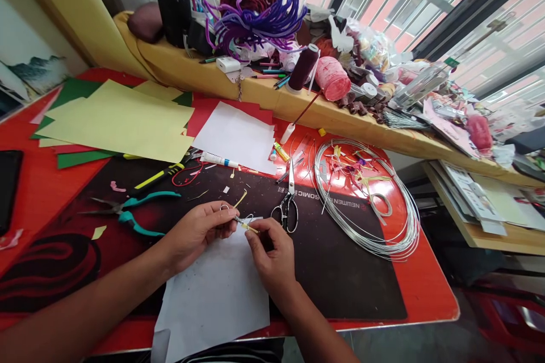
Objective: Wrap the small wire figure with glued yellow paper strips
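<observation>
Yellow strip point(252, 228) is pinched by the nearly closed right hand point(275, 250); the left hand point(202, 231), likewise curled, pinches thin wire point(239, 220) above a white sheet point(217, 292).

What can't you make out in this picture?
In the head view:
Tiny piece in the left hand: too small, partly covered by fingertips.
Yellow strip's end: hidden by the right hand.
Black object: cut off by the left edge.
Glue tube's print: too small.
</observation>
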Available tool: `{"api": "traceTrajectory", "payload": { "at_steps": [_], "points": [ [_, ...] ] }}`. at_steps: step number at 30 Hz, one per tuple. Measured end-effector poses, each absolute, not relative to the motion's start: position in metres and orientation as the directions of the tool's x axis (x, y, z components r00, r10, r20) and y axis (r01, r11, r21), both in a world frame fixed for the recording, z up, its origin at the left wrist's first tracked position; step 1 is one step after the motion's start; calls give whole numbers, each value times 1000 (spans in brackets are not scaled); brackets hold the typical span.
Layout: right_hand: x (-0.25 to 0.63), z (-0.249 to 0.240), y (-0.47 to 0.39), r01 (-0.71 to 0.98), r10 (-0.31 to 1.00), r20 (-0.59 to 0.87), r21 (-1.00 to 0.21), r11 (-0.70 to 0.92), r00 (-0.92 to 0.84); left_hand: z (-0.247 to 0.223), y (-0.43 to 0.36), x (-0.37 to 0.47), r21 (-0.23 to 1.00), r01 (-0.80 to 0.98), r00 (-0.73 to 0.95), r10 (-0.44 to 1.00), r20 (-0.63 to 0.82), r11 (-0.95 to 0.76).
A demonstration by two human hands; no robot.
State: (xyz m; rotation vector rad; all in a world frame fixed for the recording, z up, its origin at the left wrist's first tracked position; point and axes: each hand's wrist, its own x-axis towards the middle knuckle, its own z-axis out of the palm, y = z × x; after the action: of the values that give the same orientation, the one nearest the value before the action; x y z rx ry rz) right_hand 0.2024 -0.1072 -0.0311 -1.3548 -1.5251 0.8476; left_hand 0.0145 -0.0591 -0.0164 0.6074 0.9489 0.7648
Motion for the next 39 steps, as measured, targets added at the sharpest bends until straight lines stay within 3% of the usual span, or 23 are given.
{"api": "traceTrajectory", "payload": {
  "at_steps": [16, 39],
  "points": [
    [201, -40, -110, 261, 997, 60, -964, 48, 39, -16, -66, 22, 787, -310, 323, 838, -440, 533],
    [197, -35, -111, 233, 996, 41, -972, 22, 75, -15, -78, 36, 749, -370, 279, 834, -476, 550]
  ]
}}
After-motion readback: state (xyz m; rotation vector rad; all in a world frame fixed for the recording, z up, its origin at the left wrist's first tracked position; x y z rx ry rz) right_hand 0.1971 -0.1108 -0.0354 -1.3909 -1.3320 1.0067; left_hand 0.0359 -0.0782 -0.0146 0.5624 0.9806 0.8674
